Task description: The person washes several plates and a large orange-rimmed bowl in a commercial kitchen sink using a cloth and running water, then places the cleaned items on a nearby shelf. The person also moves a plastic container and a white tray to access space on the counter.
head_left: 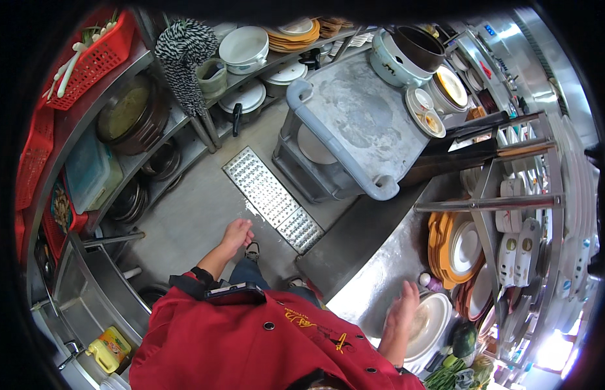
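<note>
My left hand [238,235] hangs over the tiled floor beside the metal drain grate [273,200], its fingers loosely curled and nothing seen in it. On the right, my right hand [404,307] is over the steel counter [366,287] with its fingers extended. It is beside a stack of large white plates [436,312]; whether it touches them cannot be told. Near its fingertips are a small white round item [424,279] and a purple item. Ahead stands a grey plastic cart [361,107] with a bent push handle [332,146].
Pots and bowls fill the cart's far corner, including a dark pot [419,48]. Shelves with a large brown pot [131,114] and red baskets [95,58] line the left. A steel sink [83,302] is at lower left. Orange trays [441,248] and plate racks stand right.
</note>
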Demonstrator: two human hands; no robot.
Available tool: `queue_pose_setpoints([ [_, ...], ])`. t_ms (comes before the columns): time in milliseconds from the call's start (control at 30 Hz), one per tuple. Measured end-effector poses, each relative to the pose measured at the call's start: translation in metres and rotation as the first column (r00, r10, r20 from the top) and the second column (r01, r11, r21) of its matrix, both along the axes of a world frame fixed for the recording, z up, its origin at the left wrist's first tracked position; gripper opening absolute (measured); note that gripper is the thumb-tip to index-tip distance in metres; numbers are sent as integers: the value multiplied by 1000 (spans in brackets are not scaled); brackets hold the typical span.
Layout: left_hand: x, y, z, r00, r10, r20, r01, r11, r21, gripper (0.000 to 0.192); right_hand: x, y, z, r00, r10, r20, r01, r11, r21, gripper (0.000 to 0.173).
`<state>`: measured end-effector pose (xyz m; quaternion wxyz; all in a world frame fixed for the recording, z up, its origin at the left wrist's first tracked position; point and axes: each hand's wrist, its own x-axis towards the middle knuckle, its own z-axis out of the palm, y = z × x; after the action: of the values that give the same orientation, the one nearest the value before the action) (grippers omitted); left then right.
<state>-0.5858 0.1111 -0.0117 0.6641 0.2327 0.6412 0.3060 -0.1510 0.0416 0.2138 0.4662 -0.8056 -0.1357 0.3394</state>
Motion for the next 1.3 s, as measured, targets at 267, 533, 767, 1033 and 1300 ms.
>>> queue_pose_setpoints([
  [267,27,41,-4,996,-73,55,78,992,-97,27,-93,181,-15,370,486,791,-765,643,-38,50],
  [533,66,90,-25,983,-155,96,165,980,-113,25,-113,284,-51,310,676,669,-717,628,-302,37],
  [767,87,217,-109,986,-88,142,101,992,-82,30,-121,291,-53,277,673,685,-659,652,-374,36],
  [1033,124,381,-199,998,-40,-46,41,999,24,37,-125,301,-49,392,692,607,-607,690,-395,31],
  [1300,151,430,-259,987,-158,-30,159,986,44,36,-122,301,-54,425,658,622,-591,722,-360,25],
])
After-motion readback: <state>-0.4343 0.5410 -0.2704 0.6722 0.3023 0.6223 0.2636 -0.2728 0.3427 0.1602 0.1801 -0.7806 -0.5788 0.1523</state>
